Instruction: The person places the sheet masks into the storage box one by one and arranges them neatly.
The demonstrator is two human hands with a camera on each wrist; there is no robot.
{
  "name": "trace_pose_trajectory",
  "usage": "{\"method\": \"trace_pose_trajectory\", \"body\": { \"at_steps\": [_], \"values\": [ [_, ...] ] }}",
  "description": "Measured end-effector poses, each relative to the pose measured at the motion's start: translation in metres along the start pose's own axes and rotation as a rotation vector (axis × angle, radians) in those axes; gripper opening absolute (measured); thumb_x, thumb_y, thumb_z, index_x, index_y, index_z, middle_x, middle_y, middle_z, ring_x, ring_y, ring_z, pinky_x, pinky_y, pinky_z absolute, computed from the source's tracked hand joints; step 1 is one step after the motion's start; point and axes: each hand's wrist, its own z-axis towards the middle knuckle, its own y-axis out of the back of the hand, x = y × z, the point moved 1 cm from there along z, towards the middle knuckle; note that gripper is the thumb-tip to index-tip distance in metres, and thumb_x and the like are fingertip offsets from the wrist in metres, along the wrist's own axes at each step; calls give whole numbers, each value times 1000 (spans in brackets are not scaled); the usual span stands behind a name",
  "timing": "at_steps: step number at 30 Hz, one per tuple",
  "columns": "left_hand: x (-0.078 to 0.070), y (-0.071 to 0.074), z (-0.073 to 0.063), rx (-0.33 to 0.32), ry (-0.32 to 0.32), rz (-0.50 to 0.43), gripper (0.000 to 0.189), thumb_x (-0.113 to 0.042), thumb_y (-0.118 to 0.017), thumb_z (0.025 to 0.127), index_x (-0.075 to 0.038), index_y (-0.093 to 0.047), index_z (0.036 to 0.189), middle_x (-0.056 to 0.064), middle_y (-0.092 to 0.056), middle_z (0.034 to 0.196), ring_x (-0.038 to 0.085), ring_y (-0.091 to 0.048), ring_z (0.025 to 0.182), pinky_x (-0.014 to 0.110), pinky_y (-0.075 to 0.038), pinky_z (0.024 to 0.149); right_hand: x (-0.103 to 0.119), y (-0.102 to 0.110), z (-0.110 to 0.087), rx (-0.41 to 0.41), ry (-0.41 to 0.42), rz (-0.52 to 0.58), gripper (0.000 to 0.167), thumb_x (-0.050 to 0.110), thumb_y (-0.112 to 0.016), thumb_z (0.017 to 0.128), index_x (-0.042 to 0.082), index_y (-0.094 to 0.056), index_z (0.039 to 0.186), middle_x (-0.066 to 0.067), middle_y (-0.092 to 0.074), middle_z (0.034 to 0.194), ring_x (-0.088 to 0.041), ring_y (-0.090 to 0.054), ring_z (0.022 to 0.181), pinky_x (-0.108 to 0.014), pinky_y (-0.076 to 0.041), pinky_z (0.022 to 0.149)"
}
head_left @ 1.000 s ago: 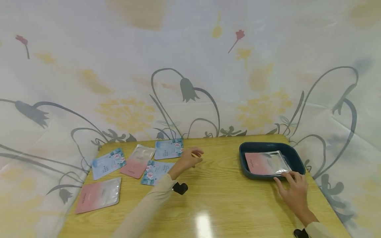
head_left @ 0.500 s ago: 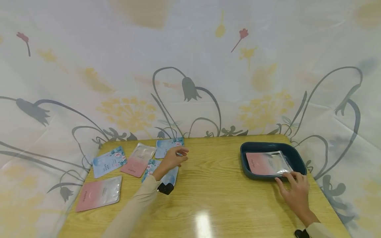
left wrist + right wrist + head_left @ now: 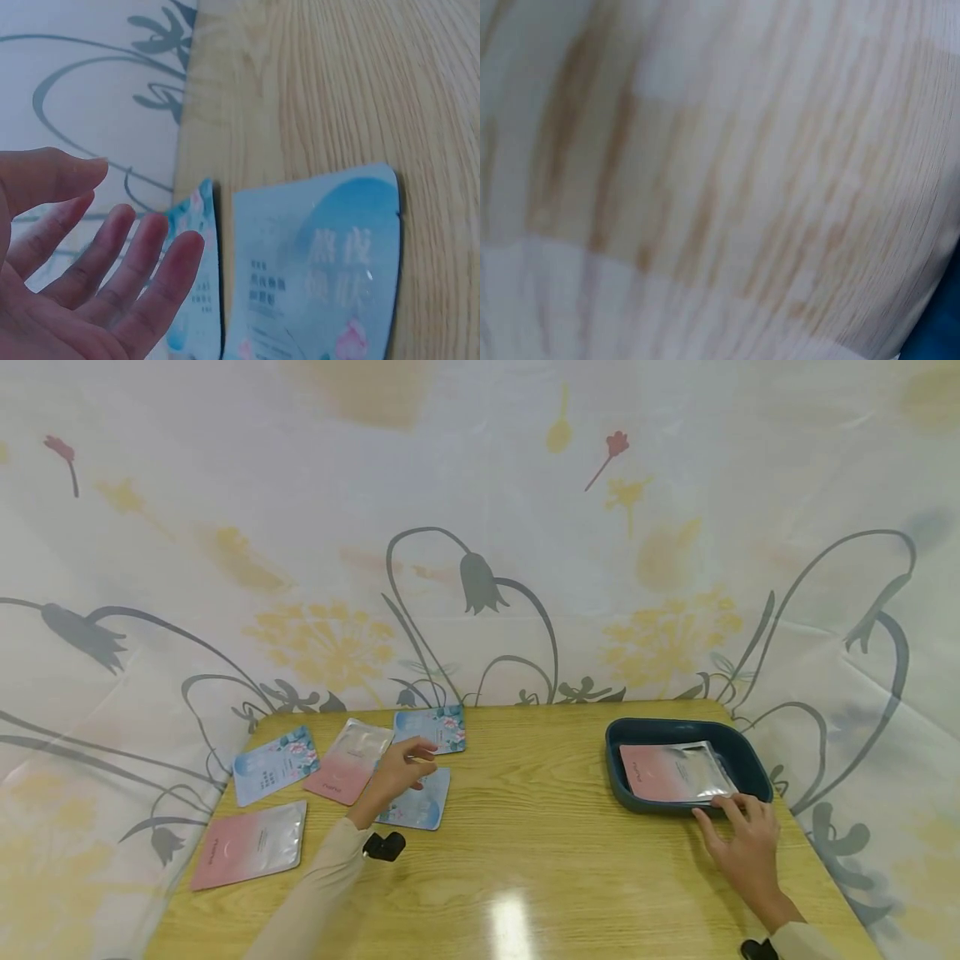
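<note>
My left hand [image 3: 397, 775] hovers with loosely bent fingers and nothing in its grasp. Behind it lie a pink-and-silver sheet mask packet [image 3: 347, 764] and a partly covered blue floral packet [image 3: 422, 802]. In the left wrist view, that hand [image 3: 82, 300] is beside two blue packets, the larger one [image 3: 315, 262] flat on wood. My right hand [image 3: 746, 852] grips the near-right rim of a dark blue tray [image 3: 738, 758], thumb outside and fingertips over the edge. Inside the tray lies a pink-and-silver packet [image 3: 667, 772]; whether others lie under it I cannot tell.
More packets lie at the table's left: a blue one [image 3: 273, 767], a blue one at the back edge [image 3: 427, 727], and a pink-and-silver one nearer [image 3: 251, 845]. Bare wooden table [image 3: 540, 810] stretches between them and the tray. A flower-print cloth [image 3: 480, 643] hangs behind.
My left hand has moved left, from beside the blue packets to over the pink and front blue ones. My right hand stays at the tray, and the packets keep their places.
</note>
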Motion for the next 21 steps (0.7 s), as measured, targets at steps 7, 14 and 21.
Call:
{"method": "trace_pose_trajectory", "body": {
  "at_steps": [7,14,21],
  "values": [
    [17,16,-11,-61,57,18,34,-8,-65,88,0,-60,121,23,-59,115,39,-60,96,44,-56,68,1,1,0,6,-2,18,52,52,-57,88,0,-61,84,-22,-49,88,-45,-39,80,-59,-29,66],
    [34,35,-22,-117,76,-3,37,-7,-64,89,1,-58,125,26,-57,117,41,-59,99,47,-55,72,-1,0,-3,23,-2,8,35,34,-68,81,0,-62,84,-22,-49,88,-44,-40,79,-57,-30,65],
    [47,56,-31,-171,114,-24,37,-6,-59,92,5,-53,126,28,-54,119,39,-58,99,48,-54,76,-1,0,-2,20,0,5,48,48,-62,86,0,-61,84,-22,-49,88,-45,-39,79,-58,-29,66]
  ]
}}
